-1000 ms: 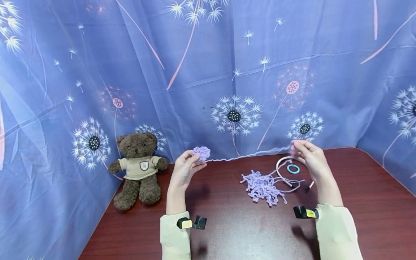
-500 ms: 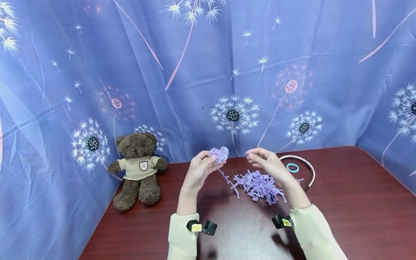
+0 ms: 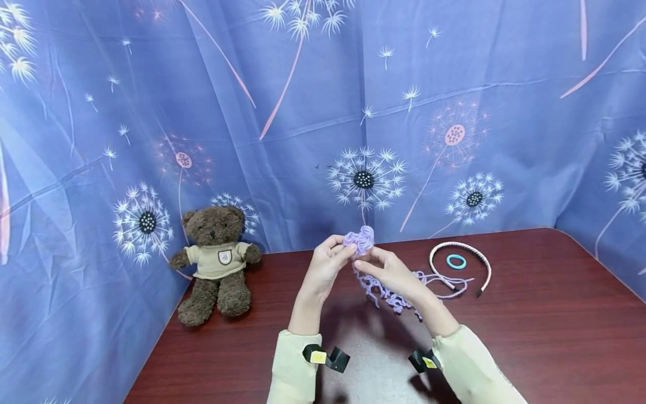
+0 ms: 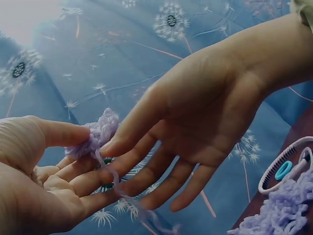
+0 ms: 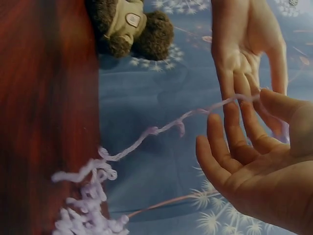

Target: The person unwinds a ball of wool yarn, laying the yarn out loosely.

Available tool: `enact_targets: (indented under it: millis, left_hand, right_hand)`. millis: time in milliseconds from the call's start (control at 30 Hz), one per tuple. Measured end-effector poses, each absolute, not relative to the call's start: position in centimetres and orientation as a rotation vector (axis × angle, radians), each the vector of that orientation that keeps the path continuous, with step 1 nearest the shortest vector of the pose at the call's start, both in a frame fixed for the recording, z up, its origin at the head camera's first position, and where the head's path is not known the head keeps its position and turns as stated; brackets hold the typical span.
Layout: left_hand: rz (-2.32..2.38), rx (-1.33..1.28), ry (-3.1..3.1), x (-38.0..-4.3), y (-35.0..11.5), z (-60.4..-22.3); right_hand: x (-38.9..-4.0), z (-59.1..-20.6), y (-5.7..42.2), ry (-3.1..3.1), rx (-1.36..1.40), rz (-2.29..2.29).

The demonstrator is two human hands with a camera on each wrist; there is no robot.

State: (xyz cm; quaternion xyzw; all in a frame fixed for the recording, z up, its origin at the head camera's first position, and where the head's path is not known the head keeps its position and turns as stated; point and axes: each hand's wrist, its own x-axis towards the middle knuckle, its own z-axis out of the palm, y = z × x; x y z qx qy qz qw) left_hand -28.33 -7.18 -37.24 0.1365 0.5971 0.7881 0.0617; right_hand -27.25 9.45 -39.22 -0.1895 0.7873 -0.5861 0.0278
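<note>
A small lavender crocheted flower [image 3: 360,240] is held up over the far part of the table. My left hand [image 3: 323,272] pinches it between thumb and fingers. From the right, my right hand [image 3: 396,275] meets it, thumb and forefinger pinching the yarn strand [image 4: 115,180] at the flower's base. The other right fingers are spread loosely in the left wrist view. The strand hangs below the hands, bearing small knots in the right wrist view. Beneath the right hand lies a heap of knotted lavender yarn [image 3: 386,294], partly hidden by that hand.
Right of the heap are a white wrapped headband [image 3: 485,261] and a turquoise ring [image 3: 456,261]. A brown teddy bear [image 3: 214,264] in a beige shirt sits at the left. A blue dandelion-print curtain [image 3: 303,168] stands behind the dark red-brown table [image 3: 555,314].
My right hand has let the stretched strand drop and come left to the flower, pinching the strand at its base. My left hand has carried the flower rightward.
</note>
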Motion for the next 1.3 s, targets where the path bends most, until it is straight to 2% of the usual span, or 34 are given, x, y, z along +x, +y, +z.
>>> enact_targets:
  millis: [300, 800, 1300]
  left_hand:
    - [2.386, 0.396, 1.83, -28.3, -7.6, -37.1]
    - [2.423, 0.388, 1.848, -28.7, -10.3, -36.7]
    - [2.577, 0.288, 1.695, -28.8, -12.3, -36.1]
  right_hand:
    - [-27.6, -39.5, 9.8, 2.413, -0.593, -1.923]
    - [-28.3, -38.1, 13.8, 2.456, -0.334, -2.031]
    - [-28.3, -37.5, 16.9, 2.319, -0.244, -2.268]
